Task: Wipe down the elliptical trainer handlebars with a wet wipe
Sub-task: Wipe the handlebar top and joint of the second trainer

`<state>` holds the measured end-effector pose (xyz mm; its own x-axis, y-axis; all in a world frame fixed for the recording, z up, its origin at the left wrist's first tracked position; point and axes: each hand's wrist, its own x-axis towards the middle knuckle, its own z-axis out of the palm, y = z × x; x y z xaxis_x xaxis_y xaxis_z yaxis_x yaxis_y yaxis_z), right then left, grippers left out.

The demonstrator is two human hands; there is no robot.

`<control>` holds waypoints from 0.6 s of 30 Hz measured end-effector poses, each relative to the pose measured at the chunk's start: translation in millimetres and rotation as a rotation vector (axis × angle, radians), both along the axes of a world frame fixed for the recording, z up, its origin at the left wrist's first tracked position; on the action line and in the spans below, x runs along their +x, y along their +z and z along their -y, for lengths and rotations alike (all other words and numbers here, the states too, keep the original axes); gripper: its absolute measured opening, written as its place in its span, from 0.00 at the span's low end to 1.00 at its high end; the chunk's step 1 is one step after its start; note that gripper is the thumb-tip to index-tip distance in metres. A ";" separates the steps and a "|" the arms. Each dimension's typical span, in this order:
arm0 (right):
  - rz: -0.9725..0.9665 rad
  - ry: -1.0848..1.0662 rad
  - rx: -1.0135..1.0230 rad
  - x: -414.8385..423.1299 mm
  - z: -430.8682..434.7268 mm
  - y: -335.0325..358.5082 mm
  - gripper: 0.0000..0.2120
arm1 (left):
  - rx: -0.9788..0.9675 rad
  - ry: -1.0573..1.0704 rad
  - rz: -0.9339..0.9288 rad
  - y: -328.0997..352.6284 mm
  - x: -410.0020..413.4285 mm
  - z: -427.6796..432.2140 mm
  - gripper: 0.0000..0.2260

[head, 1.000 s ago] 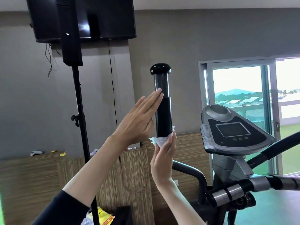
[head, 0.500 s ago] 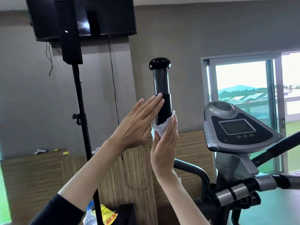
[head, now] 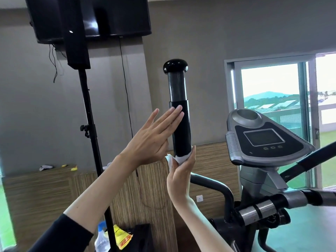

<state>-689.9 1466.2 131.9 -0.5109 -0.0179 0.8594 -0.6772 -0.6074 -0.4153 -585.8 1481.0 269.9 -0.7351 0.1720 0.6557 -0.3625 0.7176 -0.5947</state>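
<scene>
The left hand (head: 151, 142) is lying flat and open, fingertips touching the upright black handlebar (head: 180, 115). The right hand (head: 181, 175) is gripping a white wipe (head: 179, 158) around the bar, lower down. A grey wall (head: 200, 42) and a wooden cabinet (head: 45, 188) are standing behind them, and a window (head: 269, 84) is glowing beyond the console (head: 263, 139).

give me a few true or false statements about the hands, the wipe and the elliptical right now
1. The right hand holds the wipe against the handlebar. True.
2. The left hand grips the handlebar's very top. False: its straight fingers touch the bar's side, below the round cap.
3. The wipe sits lower on the handlebar than the left hand's fingers. True.
4. The console screen is lit. False: it is dark.
</scene>
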 end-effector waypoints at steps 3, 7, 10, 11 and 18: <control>-0.014 -0.062 -0.041 6.3 -7.4 15.3 0.27 | -0.007 0.004 -0.024 -5.1 -2.4 0.7 0.31; -0.025 -0.080 -0.064 6.1 -8.6 18.0 0.27 | -0.031 -0.009 -0.033 -17.0 -5.9 3.2 0.30; -0.041 -0.060 -0.110 1.8 -4.8 16.3 0.26 | -0.040 -0.030 -0.044 -27.7 -8.8 7.7 0.32; -0.037 -0.043 -0.120 1.0 -2.7 15.4 0.26 | -0.045 -0.032 -0.046 -30.9 -9.7 9.3 0.33; 0.106 0.152 0.029 -8.4 30.7 -30.2 0.26 | -0.068 -0.016 -0.052 -49.8 -12.4 13.4 0.34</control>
